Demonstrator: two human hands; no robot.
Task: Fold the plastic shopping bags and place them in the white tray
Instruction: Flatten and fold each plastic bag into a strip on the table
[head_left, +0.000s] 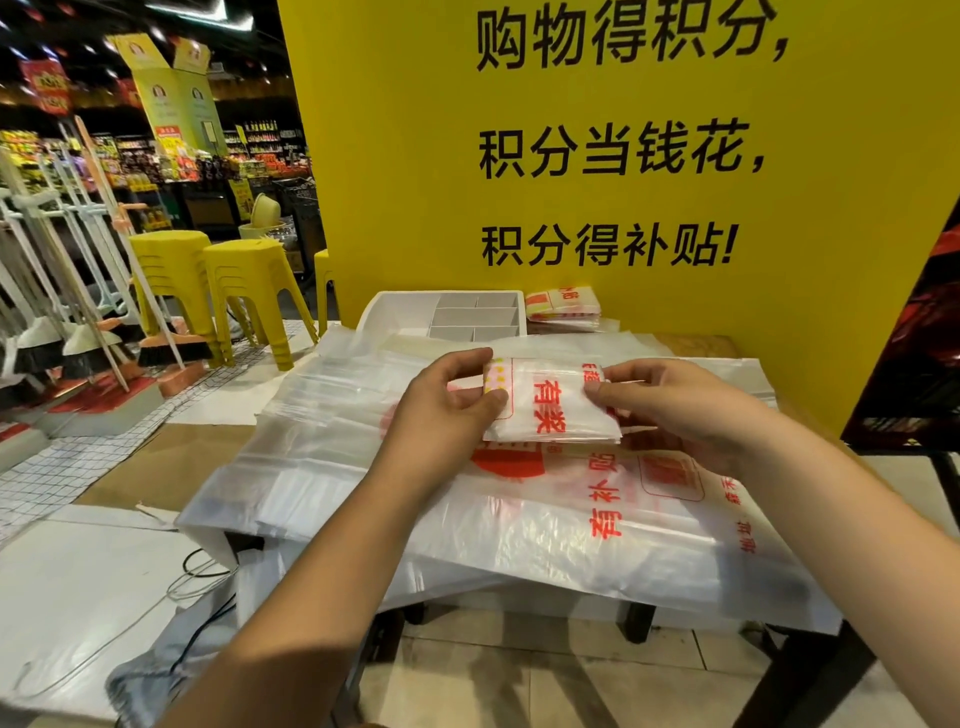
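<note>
A folded plastic bag (550, 402), translucent white with red print, is held just above a spread stack of flat bags (545, 509). My left hand (447, 400) pinches its left end, thumb underneath and fingers on top. My right hand (670, 402) pinches its right end. The white tray (400, 312) with grey dividers stands at the table's back, beyond the hands. Beside it at the right lie a few folded bags (563, 306) in a small pile.
A yellow sign wall (623, 156) rises right behind the table. A dark red display (919, 364) stands at the right. Yellow stools (244, 291) and brooms (78, 291) stand on the left. Cables (202, 571) and white sheets lie on the floor at the lower left.
</note>
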